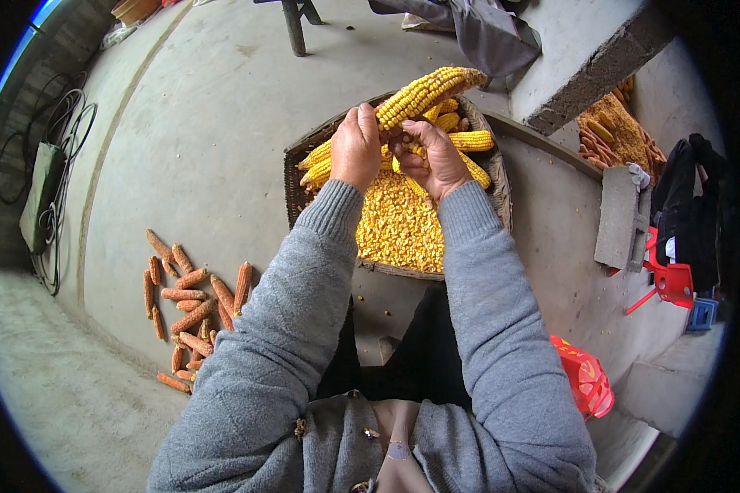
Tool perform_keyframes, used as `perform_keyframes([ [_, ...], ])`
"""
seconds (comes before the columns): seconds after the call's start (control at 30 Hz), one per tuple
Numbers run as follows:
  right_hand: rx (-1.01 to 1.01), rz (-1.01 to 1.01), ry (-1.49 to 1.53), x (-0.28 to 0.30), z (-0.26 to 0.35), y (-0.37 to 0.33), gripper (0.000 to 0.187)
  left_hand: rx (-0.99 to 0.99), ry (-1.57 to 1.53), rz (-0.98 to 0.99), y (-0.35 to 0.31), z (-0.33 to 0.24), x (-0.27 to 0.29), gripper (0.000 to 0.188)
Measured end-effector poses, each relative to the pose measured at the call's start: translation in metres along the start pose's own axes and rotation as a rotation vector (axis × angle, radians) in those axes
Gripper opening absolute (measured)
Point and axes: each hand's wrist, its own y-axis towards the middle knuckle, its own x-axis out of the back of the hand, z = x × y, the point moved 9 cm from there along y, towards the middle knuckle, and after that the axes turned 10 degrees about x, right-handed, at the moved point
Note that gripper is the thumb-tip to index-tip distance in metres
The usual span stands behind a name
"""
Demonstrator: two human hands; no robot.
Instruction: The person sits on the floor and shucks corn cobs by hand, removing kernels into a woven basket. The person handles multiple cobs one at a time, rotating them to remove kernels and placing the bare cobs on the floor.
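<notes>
My left hand (355, 148) is closed round the lower end of an ear of corn (436, 92), which slants up to the right, its yellow kernels facing up. Just beneath the ear, my right hand (440, 160) has its fingers curled around some loose corn kernels (417, 149), with the thumb against the ear's underside. Both hands are above a woven basket (293, 177). Shelled kernels (399, 226) fill its near part, and several whole ears (473, 141) lie in its far part, partly hidden by my hands.
Bare reddish cobs (191, 294) lie heaped on the concrete floor at left. A red plastic bag (584, 378) sits by my right elbow. Concrete blocks (621, 218), a red chair (672, 283) and another corn pile (617, 131) are at right. Cables (62, 123) hang far left.
</notes>
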Motion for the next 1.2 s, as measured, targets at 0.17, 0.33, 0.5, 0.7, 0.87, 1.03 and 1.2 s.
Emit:
perform_keyframes([
  [0.17, 0.008, -0.015, -0.027, 0.004, -0.003, 0.003, 0.017, -0.075, 0.126, -0.067, -0.008, -0.014, 0.006, 0.043],
  [0.33, -0.009, -0.011, -0.021, 0.011, -0.009, 0.007, 0.012, -0.059, 0.104, -0.045, -0.008, -0.016, 0.007, 0.044],
  [0.5, -0.045, -0.044, 0.068, 0.009, -0.005, 0.003, 0.012, -0.029, 0.142, -0.032, -0.005, -0.011, 0.007, 0.044],
  [0.7, 0.01, -0.05, -0.057, 0.021, -0.008, 0.008, 0.011, -0.055, 0.151, -0.062, -0.009, -0.016, 0.006, 0.043],
  [0.87, -0.023, -0.031, 0.091, 0.016, 0.001, 0.005, 0.012, -0.075, 0.13, -0.042, -0.006, -0.015, 0.007, 0.043],
  [1.03, -0.007, -0.109, 0.053, 0.021, 0.002, 0.005, 0.013, -0.022, 0.184, -0.014, -0.009, -0.014, 0.004, 0.048],
  [1.2, 0.054, -0.092, -0.058, 0.023, 0.006, 0.007, 0.011, 0.01, 0.166, -0.006, -0.01, -0.015, 0.004, 0.047],
])
